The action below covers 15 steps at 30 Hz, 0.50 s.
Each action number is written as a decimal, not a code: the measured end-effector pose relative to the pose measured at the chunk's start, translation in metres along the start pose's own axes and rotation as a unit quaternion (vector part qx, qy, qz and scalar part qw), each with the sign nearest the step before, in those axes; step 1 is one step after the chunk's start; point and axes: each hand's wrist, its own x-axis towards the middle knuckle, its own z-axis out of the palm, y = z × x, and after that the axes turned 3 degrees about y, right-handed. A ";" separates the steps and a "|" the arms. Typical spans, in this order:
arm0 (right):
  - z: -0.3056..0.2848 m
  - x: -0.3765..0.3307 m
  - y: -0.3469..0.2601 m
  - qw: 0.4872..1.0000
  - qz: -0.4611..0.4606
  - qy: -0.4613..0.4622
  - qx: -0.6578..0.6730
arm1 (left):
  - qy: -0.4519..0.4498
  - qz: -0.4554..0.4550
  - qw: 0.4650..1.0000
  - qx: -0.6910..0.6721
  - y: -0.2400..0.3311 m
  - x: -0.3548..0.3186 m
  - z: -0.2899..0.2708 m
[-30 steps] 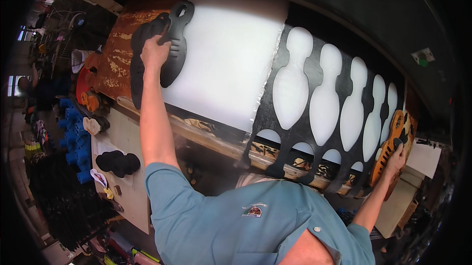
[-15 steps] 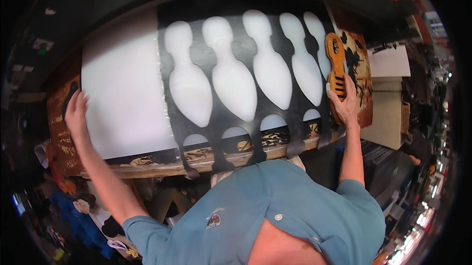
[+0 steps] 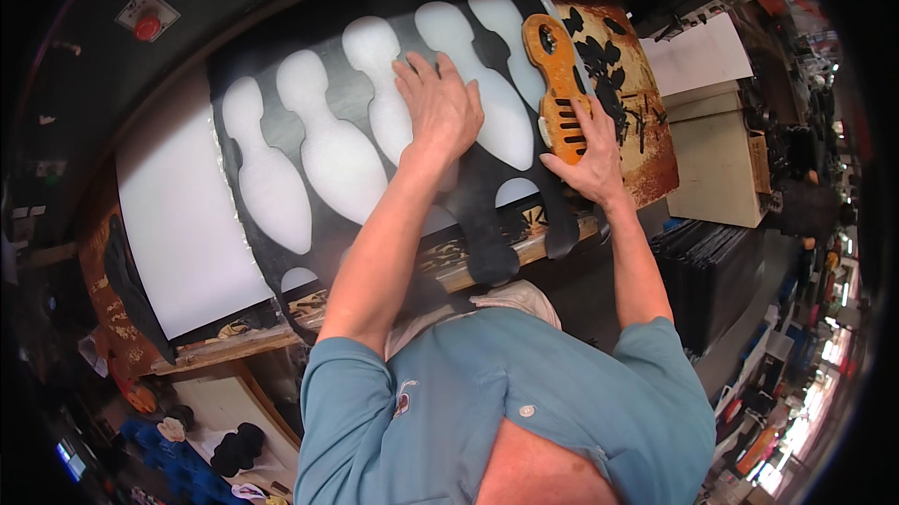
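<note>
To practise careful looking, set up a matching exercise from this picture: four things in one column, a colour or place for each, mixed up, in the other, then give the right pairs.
Things:
1. left hand
2. right hand
3. orange slotted tool
4. red button

Colour or place:
A. on a small plate at the upper left, above the bench
B. lying flat on the black stencil sheet, over a white pin-shaped cut-out
C. at the lower end of the orange tool, by the sheet's right edge
D. lying upright between the black sheet and a rust-brown board

Pairs: 1-B, 2-C, 3-D, 4-A
</note>
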 end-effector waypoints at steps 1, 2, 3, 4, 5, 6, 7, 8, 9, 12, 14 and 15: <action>0.000 0.000 0.001 1.000 0.010 -0.001 0.005 | 0.046 -0.003 0.998 -0.037 0.000 0.004 0.004; 0.000 0.000 0.001 1.000 0.010 -0.001 0.012 | 0.071 -0.019 0.995 -0.064 -0.003 0.007 0.005; 0.000 0.000 0.002 1.000 0.019 -0.003 0.021 | 0.060 -0.105 0.977 -0.173 -0.011 0.019 0.002; 0.000 0.000 0.002 0.999 0.019 -0.002 0.030 | 0.185 -0.115 0.971 -0.100 -0.019 0.029 -0.002; 0.000 0.001 0.003 0.999 0.015 0.000 0.040 | 0.215 -0.182 0.941 -0.188 -0.029 0.040 -0.009; -0.002 0.002 0.004 0.998 0.025 -0.002 0.057 | 0.155 -0.202 0.941 -0.221 -0.039 0.051 -0.017; -0.004 0.003 0.005 0.997 0.030 -0.003 0.073 | 0.095 -0.221 0.937 -0.254 -0.048 0.061 -0.025; -0.007 0.004 0.006 0.995 0.039 -0.012 0.087 | 0.039 -0.253 0.925 -0.280 -0.052 0.066 -0.030; -0.012 0.005 0.008 0.983 0.054 -0.004 0.176 | 0.041 -0.227 0.938 -0.259 -0.053 0.066 -0.033; -0.026 0.006 0.008 0.862 0.165 -0.039 0.478 | 0.048 -0.210 0.950 -0.224 -0.045 0.039 -0.036; -0.035 0.003 0.003 0.869 0.144 -0.043 0.472 | 0.041 -0.216 0.940 -0.261 -0.036 0.000 -0.034; -0.038 0.002 -0.001 0.890 0.114 -0.031 0.441 | 0.031 -0.227 0.935 -0.272 -0.030 -0.023 -0.033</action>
